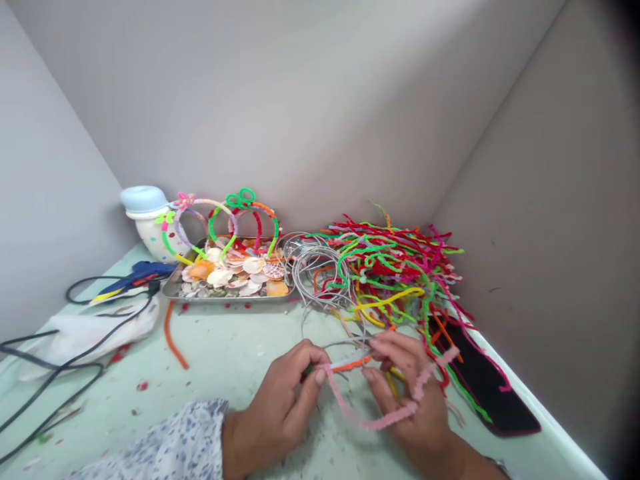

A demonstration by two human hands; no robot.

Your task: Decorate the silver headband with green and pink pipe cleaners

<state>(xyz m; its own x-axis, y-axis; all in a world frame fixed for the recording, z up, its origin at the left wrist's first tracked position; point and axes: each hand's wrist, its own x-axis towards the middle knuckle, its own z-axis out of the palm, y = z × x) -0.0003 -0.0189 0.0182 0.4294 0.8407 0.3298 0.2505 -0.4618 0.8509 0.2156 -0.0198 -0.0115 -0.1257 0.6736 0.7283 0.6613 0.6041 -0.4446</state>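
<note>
Low over the table, my left hand [280, 403] pinches a pink pipe cleaner [373, 423] against a thin wire hoop [343, 343]. Orange and pale wrapping [353, 365] covers part of the hoop between my hands. On its other side, my right hand [417, 397] has its fingers closed on the hoop; the exact contact is partly hidden. The loose pink length sags below the hoop, then rises across the back of my right hand. Behind my hands lies a coil of grey wire [320, 277].
Beyond the coil, a heap of coloured pipe cleaners [395, 260] spreads right, near a black flat object [490, 383]. A metal tray [230, 299] holds shells [253, 267] and wrapped hoops [215, 207]. Left are a white jar [157, 230], blue-handled tool [145, 272] and black cable [55, 367].
</note>
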